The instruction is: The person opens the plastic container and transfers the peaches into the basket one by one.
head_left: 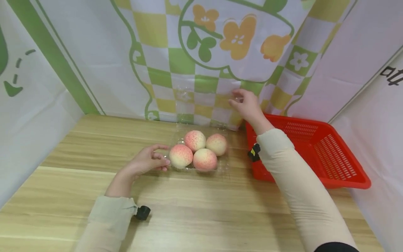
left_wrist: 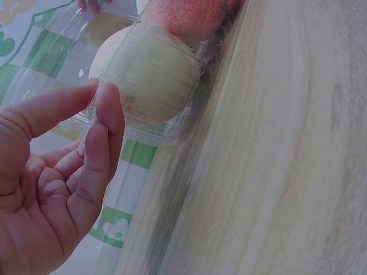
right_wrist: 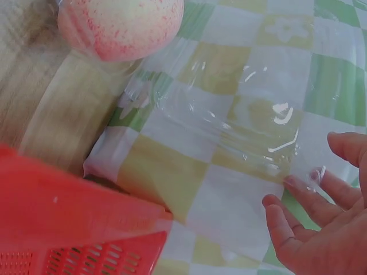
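Note:
Several pink-and-cream peaches (head_left: pixel 205 160) sit in the base of a clear plastic clamshell box (head_left: pixel 223 164) on the table. Its transparent lid (right_wrist: pixel 241 137) stands raised at the back, against the checkered cloth. At the box's left side, my left hand (head_left: pixel 146 160) pinches the rim between thumb and index finger; the left wrist view shows this beside a peach (left_wrist: pixel 152 74). My right hand (head_left: pixel 248 106) is up at the lid's right edge. There its fingertips (right_wrist: pixel 304 186) touch the plastic, while the thumb stands apart from them.
A red plastic basket (head_left: pixel 340 182) stands on the table to the right, partly behind my right forearm. The wooden table (head_left: pixel 189 217) meets a hanging checkered cloth (head_left: pixel 154 28) at the back. White cloth walls (head_left: pixel 37 105) flank both sides.

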`<action>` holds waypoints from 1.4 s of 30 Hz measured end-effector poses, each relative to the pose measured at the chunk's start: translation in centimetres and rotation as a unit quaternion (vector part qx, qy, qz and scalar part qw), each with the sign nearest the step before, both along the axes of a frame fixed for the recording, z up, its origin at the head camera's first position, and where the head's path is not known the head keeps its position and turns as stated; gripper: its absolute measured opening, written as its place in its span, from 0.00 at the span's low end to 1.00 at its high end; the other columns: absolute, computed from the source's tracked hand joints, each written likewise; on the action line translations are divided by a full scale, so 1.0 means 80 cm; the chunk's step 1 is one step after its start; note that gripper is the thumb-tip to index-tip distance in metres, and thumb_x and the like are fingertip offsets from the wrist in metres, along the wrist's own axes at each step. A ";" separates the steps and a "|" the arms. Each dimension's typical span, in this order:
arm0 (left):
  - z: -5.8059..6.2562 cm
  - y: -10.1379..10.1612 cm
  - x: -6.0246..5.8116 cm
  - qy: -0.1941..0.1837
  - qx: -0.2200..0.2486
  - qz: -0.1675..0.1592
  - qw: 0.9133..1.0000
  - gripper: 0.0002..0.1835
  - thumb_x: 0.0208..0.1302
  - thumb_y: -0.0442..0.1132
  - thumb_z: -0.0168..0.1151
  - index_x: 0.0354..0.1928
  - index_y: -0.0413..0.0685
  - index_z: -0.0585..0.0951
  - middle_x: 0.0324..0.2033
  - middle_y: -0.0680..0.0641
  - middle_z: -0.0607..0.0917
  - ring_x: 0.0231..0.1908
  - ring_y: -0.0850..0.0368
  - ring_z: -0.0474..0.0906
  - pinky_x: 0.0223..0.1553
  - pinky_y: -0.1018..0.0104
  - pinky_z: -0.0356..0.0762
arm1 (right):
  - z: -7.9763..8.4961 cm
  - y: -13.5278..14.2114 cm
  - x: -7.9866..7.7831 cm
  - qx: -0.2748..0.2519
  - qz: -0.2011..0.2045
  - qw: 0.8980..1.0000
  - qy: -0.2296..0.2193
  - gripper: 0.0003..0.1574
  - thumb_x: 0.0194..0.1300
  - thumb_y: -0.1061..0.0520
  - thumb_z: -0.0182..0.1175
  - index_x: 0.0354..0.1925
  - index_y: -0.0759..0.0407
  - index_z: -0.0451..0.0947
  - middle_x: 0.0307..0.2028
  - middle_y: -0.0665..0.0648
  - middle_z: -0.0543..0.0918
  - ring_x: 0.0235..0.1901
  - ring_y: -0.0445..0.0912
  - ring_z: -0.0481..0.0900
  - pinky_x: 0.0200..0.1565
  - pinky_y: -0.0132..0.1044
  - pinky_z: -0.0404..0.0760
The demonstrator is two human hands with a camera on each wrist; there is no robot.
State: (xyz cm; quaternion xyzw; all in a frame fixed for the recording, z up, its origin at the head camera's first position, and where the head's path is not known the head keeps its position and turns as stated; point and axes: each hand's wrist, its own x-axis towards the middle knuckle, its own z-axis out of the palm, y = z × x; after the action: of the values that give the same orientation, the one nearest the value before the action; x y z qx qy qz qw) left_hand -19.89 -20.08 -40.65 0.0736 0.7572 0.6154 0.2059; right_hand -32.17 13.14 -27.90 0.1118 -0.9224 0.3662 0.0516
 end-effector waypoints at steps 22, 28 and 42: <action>-0.004 -0.001 -0.002 -0.009 -0.005 0.004 1.000 0.40 0.66 0.33 0.63 0.75 0.38 0.54 0.35 0.45 0.86 0.35 0.58 0.85 0.48 0.65 0.85 | 0.009 0.008 0.078 -0.117 0.048 0.992 0.013 0.39 0.67 0.53 0.65 0.72 0.57 0.65 0.71 0.58 0.69 0.69 0.59 0.68 0.67 0.56 0.71; -0.004 -0.001 -0.005 -0.010 -0.008 0.001 1.000 0.41 0.67 0.34 0.63 0.76 0.38 0.54 0.37 0.43 0.87 0.35 0.58 0.85 0.48 0.66 0.85 | 0.001 -0.002 0.104 -0.187 0.075 0.980 -0.006 0.38 0.67 0.57 0.65 0.72 0.54 0.65 0.70 0.56 0.71 0.68 0.55 0.70 0.64 0.54 0.75; -0.001 0.004 -0.005 -0.012 -0.006 0.000 1.000 0.41 0.67 0.34 0.63 0.76 0.38 0.53 0.36 0.45 0.87 0.35 0.58 0.85 0.48 0.65 0.85 | -0.050 -0.014 0.132 -0.247 0.100 0.962 -0.054 0.37 0.68 0.62 0.63 0.72 0.56 0.65 0.67 0.62 0.73 0.65 0.57 0.73 0.66 0.54 0.73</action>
State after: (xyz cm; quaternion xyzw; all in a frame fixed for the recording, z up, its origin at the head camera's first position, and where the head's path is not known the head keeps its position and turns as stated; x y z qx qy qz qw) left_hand -20.32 -19.79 -40.75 0.0648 0.7582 0.6121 0.2150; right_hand -21.63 12.04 -31.94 0.1671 -0.7890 0.5911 -0.0089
